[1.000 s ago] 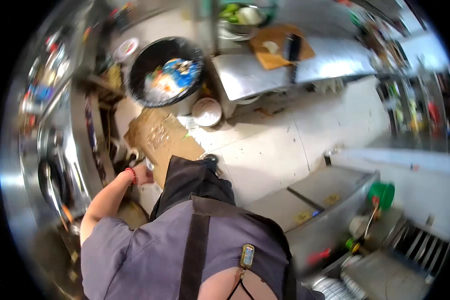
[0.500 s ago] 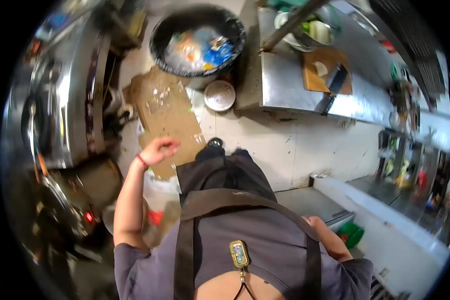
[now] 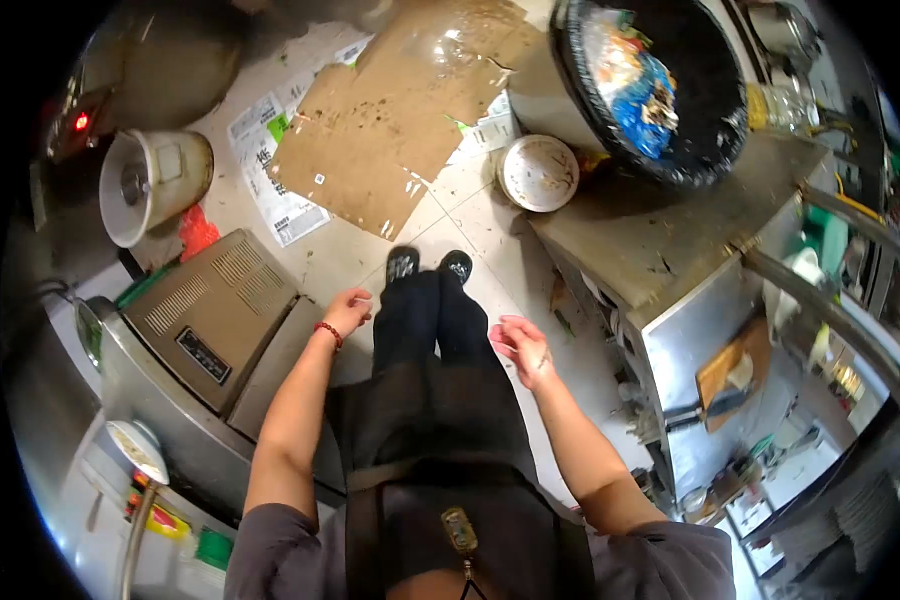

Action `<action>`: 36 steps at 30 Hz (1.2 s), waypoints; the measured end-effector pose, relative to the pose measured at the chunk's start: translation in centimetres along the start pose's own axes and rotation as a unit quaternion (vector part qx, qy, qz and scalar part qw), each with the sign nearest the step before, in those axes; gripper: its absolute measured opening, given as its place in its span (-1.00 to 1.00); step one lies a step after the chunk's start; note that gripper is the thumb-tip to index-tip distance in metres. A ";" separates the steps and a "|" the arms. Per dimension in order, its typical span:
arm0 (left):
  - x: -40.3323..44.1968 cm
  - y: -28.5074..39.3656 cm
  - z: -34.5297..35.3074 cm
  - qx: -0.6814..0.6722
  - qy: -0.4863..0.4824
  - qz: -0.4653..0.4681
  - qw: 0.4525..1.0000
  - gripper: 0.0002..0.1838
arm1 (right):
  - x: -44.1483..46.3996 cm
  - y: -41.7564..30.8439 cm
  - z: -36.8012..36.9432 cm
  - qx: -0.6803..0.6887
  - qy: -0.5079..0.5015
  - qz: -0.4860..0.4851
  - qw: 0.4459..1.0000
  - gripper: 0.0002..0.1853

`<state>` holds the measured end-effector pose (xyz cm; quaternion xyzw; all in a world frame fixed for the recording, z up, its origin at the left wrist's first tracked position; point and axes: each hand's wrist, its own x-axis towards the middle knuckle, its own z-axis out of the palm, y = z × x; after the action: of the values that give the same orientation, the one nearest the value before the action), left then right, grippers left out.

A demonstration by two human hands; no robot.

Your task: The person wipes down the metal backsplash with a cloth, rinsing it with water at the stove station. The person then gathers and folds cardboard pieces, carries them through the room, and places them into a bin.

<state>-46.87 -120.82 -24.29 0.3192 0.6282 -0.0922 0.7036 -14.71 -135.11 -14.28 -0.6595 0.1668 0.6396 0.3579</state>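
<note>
My left hand (image 3: 349, 311), with a red bead bracelet at its wrist, is in the air left of my dark trousers (image 3: 420, 320). Its fingers are loosely bent and apart, and nothing shows in them. On the other side of my legs, my right hand (image 3: 520, 349) hangs palm up with spread, slightly curled fingers and holds nothing. Beyond my shoes (image 3: 402, 264) a stained cardboard sheet (image 3: 370, 140) lies on the tiled floor. Nearest to my left hand is a metal appliance (image 3: 210, 320) with vents and a label.
At the upper right stand a black-lined bin (image 3: 705, 90) with waste and a round white-lidded tub (image 3: 538, 173). A steel counter (image 3: 670, 360) holds a wooden cutting board (image 3: 715, 378). An off-white bucket (image 3: 175, 175) and a red bag (image 3: 198, 232) are at the upper left.
My body and view have turned left, so the bin and counter now appear on the right. My right hand has come into view, and both hands are now out in front beside my legs.
</note>
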 end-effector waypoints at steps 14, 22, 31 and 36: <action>27.2 -19.1 -0.2 -0.275 0.063 -0.076 0.956 -0.69 | 44.1 9.3 9.6 -0.124 0.039 -0.014 0.991 -0.67; 36.2 -23.4 -0.3 -0.248 0.037 -0.085 0.964 -0.63 | 58.6 9.7 18.2 -0.285 0.078 -0.027 0.955 -0.59; 35.0 -20.6 -2.8 -0.564 -0.009 0.011 0.826 -0.62 | 49.8 13.1 32.0 -0.027 0.011 -0.216 0.976 -0.85; 36.2 -22.3 -6.9 -0.690 -0.059 0.209 0.691 -0.58 | 47.9 23.5 35.3 -0.165 0.062 -0.240 0.955 -0.75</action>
<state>-57.34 -124.45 -65.90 -0.1388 0.3893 0.4977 0.7626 -50.19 -115.69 -63.86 -0.7680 -0.0820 0.5119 0.3761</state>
